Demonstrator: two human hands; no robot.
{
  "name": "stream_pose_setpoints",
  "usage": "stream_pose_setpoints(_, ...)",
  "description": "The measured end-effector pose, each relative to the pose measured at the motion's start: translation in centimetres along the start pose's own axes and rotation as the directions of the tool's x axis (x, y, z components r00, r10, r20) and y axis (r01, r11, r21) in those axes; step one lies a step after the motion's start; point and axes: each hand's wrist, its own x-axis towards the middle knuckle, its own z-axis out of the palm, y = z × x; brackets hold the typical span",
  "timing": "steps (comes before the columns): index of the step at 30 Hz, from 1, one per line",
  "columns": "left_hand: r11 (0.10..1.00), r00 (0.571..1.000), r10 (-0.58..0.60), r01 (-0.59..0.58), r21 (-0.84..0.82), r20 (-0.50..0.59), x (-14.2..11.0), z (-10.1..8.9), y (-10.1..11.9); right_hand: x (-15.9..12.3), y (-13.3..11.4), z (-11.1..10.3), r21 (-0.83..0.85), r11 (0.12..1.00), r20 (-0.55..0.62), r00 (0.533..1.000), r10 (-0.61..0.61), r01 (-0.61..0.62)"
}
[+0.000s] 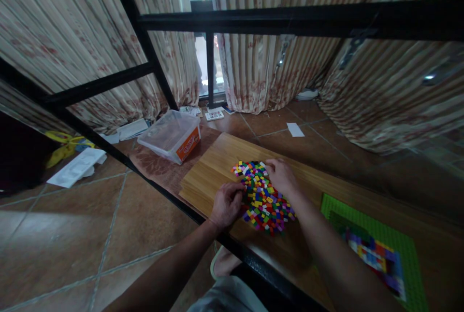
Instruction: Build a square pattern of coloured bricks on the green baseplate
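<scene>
A loose pile of small multicoloured building bricks (263, 201) is spread over a wooden board. At its left edge is my left hand (227, 204), fingers curled and thumb drawn in against them; whatever they may pinch is too small to make out. My right hand (282, 177) reaches over the pile's far right side, fingers bent down among the bricks, its fingertips partly hidden. Beyond my right forearm lies a green baseplate (408, 244) with a patch of coloured bricks (377, 254) built on it; the forearm covers part of it.
The wooden board (213, 162) rests inside a black metal frame (174, 201), whose bars cross in front and overhead. A clear plastic box (163, 133) with an orange label stands at the far left end. White packaging (76, 167) and a paper sheet (295, 130) lie on the tiled floor.
</scene>
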Motion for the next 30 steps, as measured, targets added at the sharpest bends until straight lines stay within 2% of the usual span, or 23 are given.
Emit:
stream_pose_setpoints(4, 1.0, 1.0, -0.003, 0.003, -0.008, 0.008, 0.0, 0.0, 0.0, 0.8, -0.6, 0.9, -0.057, 0.998, 0.027, 1.0, 0.012, -0.01)
stream_pose_setpoints(14, 0.998, 0.999, -0.053, 0.053, -0.03, 0.007, 0.3, 0.0, -0.4, -0.4, -1.3, 1.4, -0.029, 0.997, 0.002, 0.998, 0.07, -0.069)
stream_pose_setpoints(21, 0.993, 0.995, -0.099, 0.1, -0.069, 0.02, 0.3, 0.1, -0.6, -1.3, -1.8, 1.3, 0.037, 0.998, 0.027, 0.999, 0.043, -0.044)
stream_pose_setpoints(30, 0.992, 0.995, -0.099, 0.1, -0.071, 0.022, 0.6, -0.1, -0.6, -2.0, -1.4, 0.6, 0.051, 0.998, 0.06, 0.998, 0.02, -0.023)
